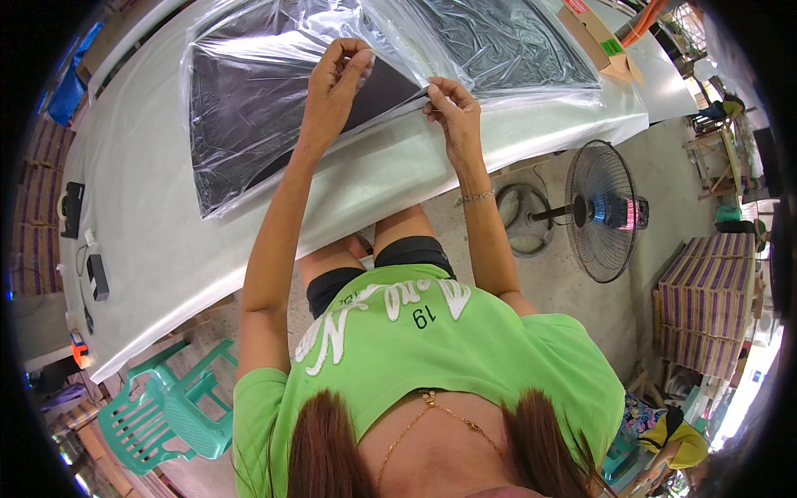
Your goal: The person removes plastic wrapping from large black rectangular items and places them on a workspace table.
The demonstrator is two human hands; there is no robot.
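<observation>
A flat black sheet in a clear plastic bag (241, 124) lies on the white table (149, 216). My left hand (336, 79) pinches the bag's open plastic edge at the top of the sheet. My right hand (452, 108) grips the sheet's corner and the plastic at the bag's mouth, just right of the left hand. A second black sheet under clear plastic (498, 41) lies beyond, toward the far right of the table.
A cardboard box (598, 37) sits at the table's far right. Small dark devices (95, 274) lie near its left edge. A standing fan (602, 212) is on the floor to the right, a green plastic chair (166, 407) at lower left, stacked cartons (706, 303) at right.
</observation>
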